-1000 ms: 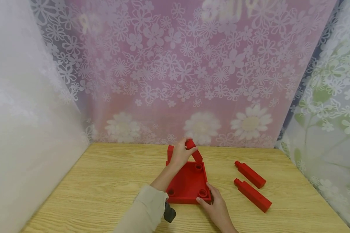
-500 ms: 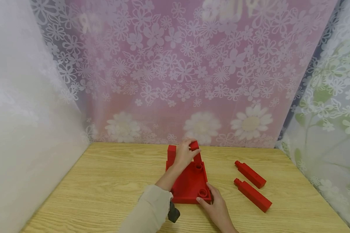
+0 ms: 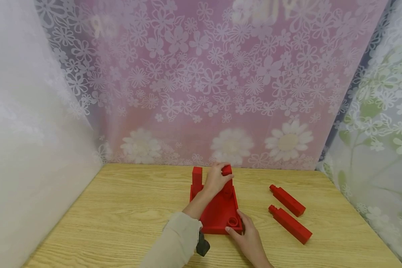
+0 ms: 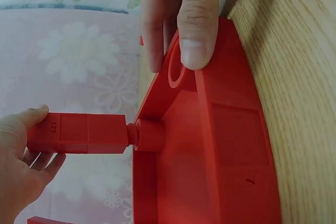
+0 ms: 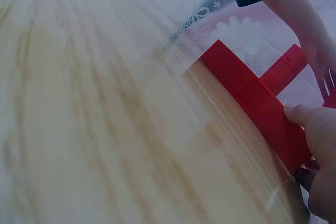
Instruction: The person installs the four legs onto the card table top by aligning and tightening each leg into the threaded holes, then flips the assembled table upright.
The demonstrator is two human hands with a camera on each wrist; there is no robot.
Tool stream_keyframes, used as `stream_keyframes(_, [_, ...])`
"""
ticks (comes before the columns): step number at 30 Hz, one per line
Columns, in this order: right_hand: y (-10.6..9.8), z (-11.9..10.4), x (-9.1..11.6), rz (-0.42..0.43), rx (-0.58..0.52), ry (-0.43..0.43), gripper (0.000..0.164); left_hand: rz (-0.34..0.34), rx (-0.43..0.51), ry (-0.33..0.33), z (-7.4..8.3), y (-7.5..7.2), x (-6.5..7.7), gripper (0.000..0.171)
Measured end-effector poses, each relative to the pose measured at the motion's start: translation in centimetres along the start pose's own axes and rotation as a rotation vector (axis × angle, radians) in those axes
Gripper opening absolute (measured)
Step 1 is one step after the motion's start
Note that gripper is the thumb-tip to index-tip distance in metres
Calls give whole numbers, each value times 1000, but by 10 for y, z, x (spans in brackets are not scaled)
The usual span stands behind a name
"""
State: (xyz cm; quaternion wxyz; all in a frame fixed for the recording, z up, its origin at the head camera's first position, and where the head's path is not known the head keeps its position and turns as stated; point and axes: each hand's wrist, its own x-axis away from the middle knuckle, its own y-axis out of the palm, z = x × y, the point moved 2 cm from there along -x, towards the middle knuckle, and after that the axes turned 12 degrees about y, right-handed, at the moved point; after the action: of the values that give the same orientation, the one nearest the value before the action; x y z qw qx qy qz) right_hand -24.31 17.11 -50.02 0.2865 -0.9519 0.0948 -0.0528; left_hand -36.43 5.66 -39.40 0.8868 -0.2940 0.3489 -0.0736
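Note:
A red square tabletop (image 3: 218, 214) lies underside up on the table, with raised rims and round corner sockets. At its far right corner my left hand (image 3: 216, 180) holds a red table leg (image 3: 227, 170) upright by its upper end. In the left wrist view the leg's narrow threaded tip (image 4: 132, 134) meets the socket (image 4: 151, 135). My right hand (image 3: 249, 238) grips the near right corner, thumb (image 4: 194, 51) over the rim beside an unfilled socket (image 3: 232, 222). Another leg (image 3: 197, 176) stands upright at the far left corner. My left forearm hides the near left corner.
Two loose red legs (image 3: 287, 201) lie slanted on the wooden table (image 3: 120, 208) to the right, threaded ends pointing away to the left. A flowered curtain (image 3: 221, 93) hangs behind the table's far edge, with pale sheets at both sides.
My left hand has moved slightly right and brought the leg from a slant to upright over the far right socket. My right hand and the loose legs have stayed put.

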Motion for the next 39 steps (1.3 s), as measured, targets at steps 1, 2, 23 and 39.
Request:
stream_keyframes(1, [0,0,0,-1,0,2,78,2,-6,2,1,1,0,41])
stream_keyframes(2, [0,0,0,0,0,3,78,1,-10,3,1,1,0,41])
stream_keyframes(23, [1,0,0,1,-12,-3,75,186,204,-106,-5,16,10,52])
stream_keyframes(39, [0,-1,2,14,0,-13,76,70,72,-39,-5,14,6,40])
